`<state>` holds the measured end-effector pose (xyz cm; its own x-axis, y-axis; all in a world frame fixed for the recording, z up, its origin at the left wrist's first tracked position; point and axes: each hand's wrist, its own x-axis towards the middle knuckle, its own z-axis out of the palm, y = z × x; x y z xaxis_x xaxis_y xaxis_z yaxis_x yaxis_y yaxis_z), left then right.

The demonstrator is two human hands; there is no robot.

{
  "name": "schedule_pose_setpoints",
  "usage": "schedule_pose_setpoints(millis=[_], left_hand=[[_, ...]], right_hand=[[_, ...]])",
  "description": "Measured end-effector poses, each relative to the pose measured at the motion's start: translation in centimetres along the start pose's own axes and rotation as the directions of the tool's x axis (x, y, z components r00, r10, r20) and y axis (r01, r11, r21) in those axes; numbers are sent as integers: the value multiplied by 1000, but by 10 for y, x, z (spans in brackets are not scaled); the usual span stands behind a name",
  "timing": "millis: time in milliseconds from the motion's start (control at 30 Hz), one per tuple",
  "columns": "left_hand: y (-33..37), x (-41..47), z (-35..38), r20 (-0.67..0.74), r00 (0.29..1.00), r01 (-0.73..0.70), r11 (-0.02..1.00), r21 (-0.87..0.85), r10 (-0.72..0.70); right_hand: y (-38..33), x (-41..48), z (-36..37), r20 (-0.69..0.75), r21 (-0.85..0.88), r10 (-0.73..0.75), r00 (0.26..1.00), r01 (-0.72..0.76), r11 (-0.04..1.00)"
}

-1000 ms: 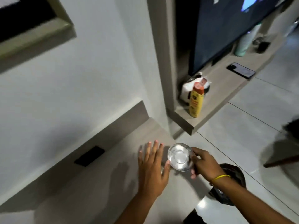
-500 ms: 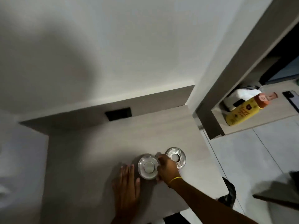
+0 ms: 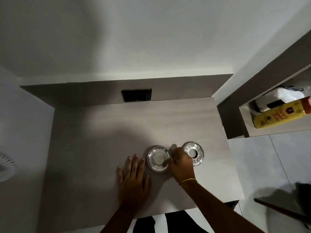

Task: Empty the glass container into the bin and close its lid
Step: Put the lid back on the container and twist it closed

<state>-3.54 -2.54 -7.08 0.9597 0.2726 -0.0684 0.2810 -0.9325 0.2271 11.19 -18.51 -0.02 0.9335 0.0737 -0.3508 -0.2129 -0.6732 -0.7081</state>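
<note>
A round clear glass container [image 3: 158, 159] stands upright on the light wooden desk [image 3: 101, 140]. My right hand [image 3: 181, 163] grips its right rim with closed fingers. Just to the right, partly behind that hand, lies a second round glass piece with a hole in its middle [image 3: 193, 153], perhaps the lid. My left hand [image 3: 133, 180] rests flat on the desk to the left of the container, fingers spread and holding nothing. The bin is hidden except for a dark edge [image 3: 233, 203] below the desk's right front corner.
A black socket plate [image 3: 136, 95] sits in the desk's back panel. To the right, a lower shelf holds a yellow bottle [image 3: 279, 116] and a white packet [image 3: 276, 98]. Tiled floor [image 3: 262, 165] lies right of the desk. A white ribbed object [image 3: 5, 165] shows at the left edge.
The view swung from the TV shelf down onto the desk. My right hand brought the glass container down from the air onto the desk beside the other glass piece.
</note>
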Motion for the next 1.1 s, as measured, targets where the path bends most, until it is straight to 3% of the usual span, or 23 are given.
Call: schedule_pose_setpoints(millis=[100,167,267,433,667,800,933,1100], left_hand=[[2,1,0,-28,1000,2,1000,6,-2],[2,0,0,-43,999,5,1000,4,-4],[1,0,0,-56,998,6,1000,6,-5],[4,-6,3,-50,999,17,999,30,-16],[3,0,-1,-70,998,10,999,36,-7],[3,1,0,-61,998,8,999,41,-5],[1,-1,2,-36,999,14,1000,28,-13],[0,0,4,-28,1000,14,1000,23,-13]], right_hand=[[-1,7,-30,-68,-230,-149,986,130,964],[3,16,-48,-35,-445,-206,978,169,880],[9,26,-66,66,-635,-108,992,126,762],[23,30,-68,233,-679,-19,972,177,713],[4,34,-65,252,-694,-25,967,198,692],[-20,21,-52,267,-610,-117,957,261,748],[-43,4,-22,339,-572,-205,918,374,730],[-56,-7,10,407,-572,-194,893,415,708]])
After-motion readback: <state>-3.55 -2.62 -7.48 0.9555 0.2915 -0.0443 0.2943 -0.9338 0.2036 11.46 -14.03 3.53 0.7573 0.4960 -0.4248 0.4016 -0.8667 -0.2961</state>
